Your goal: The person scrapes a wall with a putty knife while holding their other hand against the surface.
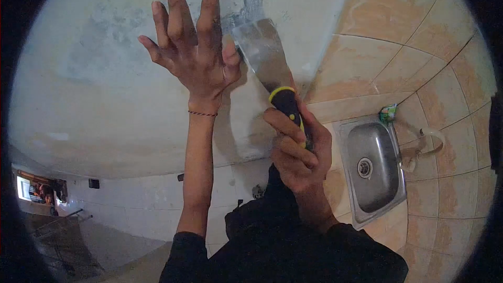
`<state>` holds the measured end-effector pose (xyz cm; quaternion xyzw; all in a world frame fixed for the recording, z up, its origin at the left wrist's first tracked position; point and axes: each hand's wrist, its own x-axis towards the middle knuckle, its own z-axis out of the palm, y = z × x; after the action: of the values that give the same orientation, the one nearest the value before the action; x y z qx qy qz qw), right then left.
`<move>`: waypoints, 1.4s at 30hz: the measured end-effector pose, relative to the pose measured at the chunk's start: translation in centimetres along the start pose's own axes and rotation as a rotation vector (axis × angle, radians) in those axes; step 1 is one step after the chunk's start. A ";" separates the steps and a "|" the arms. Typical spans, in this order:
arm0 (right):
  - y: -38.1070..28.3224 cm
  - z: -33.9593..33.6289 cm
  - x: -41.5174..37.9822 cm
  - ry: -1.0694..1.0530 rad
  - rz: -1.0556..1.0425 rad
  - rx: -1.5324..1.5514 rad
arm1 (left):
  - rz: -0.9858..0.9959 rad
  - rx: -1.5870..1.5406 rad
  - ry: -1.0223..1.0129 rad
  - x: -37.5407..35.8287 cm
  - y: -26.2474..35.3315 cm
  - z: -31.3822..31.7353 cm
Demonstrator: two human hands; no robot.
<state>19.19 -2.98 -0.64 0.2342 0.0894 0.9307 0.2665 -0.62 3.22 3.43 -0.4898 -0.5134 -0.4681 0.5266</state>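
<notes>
My right hand (301, 152) is wrapped round the black and yellow handle of a putty knife (263, 55). Its wide metal blade points up and to the left, with the edge at a peeling, grey-stained patch (251, 2) of the pale wall (131, 102). To the left of the blade, my left hand (191, 47) is spread against the wall with its back towards me. The left thumb is close beside the blade, and a thin dark cord circles that wrist.
A steel sink (372, 170) is set in a tiled counter at the right, below a pale tap (432, 141). Near its corner stands a small green packet (388, 112). Orange-beige tiles (387, 63) border the wall. A bright window (24, 187) shows at the far left.
</notes>
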 end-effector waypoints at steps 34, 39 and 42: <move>0.2 0.8 0.1 0.059 0.007 -0.063 | 0.022 -0.034 0.072 0.3 0.6 0.6; 0.4 1.2 1.0 0.028 0.019 -0.107 | -0.033 -0.043 0.028 0.1 0.6 0.3; 0.4 0.9 0.1 0.100 0.002 -0.082 | -0.019 -0.023 0.037 0.2 0.7 0.3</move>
<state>19.38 -3.27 0.34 0.1763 0.0644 0.9444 0.2700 0.04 3.58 3.62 -0.4822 -0.5028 -0.4879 0.5259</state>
